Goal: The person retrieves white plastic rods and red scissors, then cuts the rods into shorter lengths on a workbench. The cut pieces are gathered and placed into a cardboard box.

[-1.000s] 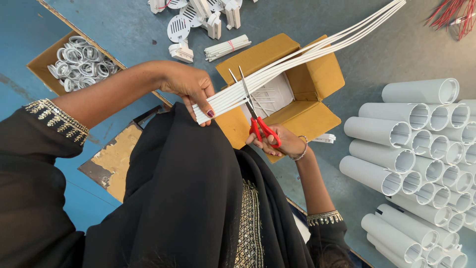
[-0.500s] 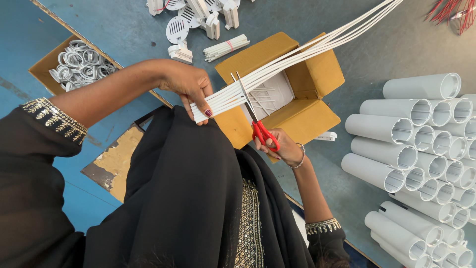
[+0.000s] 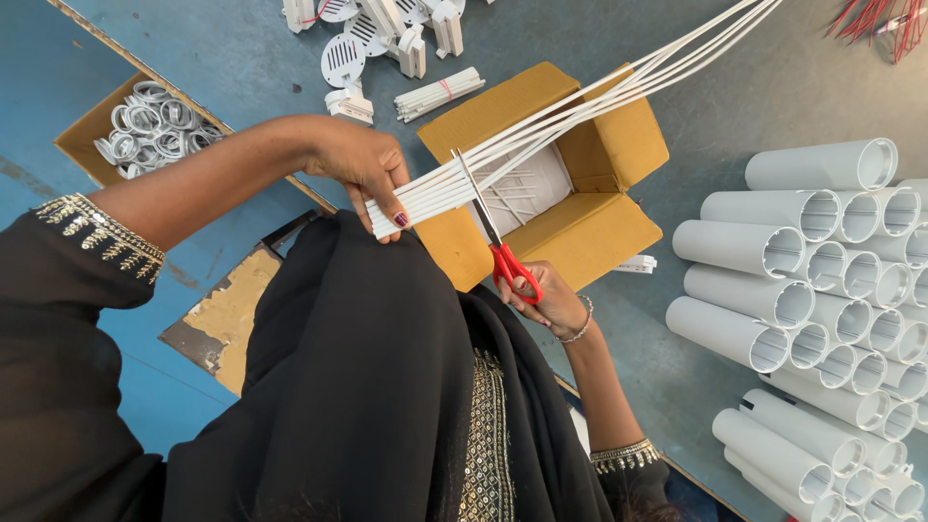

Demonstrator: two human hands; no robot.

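1. Your left hand (image 3: 362, 169) grips the white strip bundle (image 3: 541, 130), which runs off toward 2 o'clock.
2. Your right hand (image 3: 546, 304) works red-handled scissors (image 3: 498, 242), blades at the strips.
3. Cut pieces already sit in the cardboard box (image 3: 619, 145); long lengths remain uncut.

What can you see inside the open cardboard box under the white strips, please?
Inside the open cardboard box lie short cut white pieces on a pale bottom. The white strips and scissors cover part of it.

Bare grey-blue worktop (image 3: 735, 106) lies open between the open brown cardboard box (image 3: 619, 232) and the stacked white plastic tubes (image 3: 822, 280), while long white plastic strips (image 3: 599, 101) slant across above the box, barring its opening.
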